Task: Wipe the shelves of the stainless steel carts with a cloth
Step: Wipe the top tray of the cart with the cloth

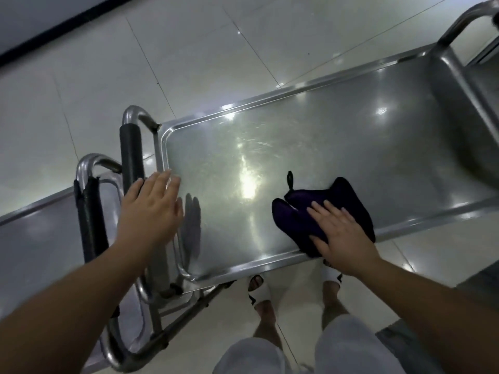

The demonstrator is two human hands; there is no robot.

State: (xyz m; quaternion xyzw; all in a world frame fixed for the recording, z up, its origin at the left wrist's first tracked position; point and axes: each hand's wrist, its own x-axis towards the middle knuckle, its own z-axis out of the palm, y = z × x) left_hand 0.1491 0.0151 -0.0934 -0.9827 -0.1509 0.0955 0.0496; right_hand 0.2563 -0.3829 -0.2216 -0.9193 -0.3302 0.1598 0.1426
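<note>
A stainless steel cart's top shelf runs from lower left to upper right, shiny and scratched. A dark purple cloth lies folded on its near right part, by the front rim. My right hand presses flat on the cloth, fingers spread. My left hand hovers over the shelf's left rim with fingers apart and nothing in it, next to the black-padded handle.
A second steel cart stands to the left, its own black-wrapped handle close to the first. The far handle of the main cart rises at upper right. Pale floor tiles surround the carts; my sandalled feet stand below the front rim.
</note>
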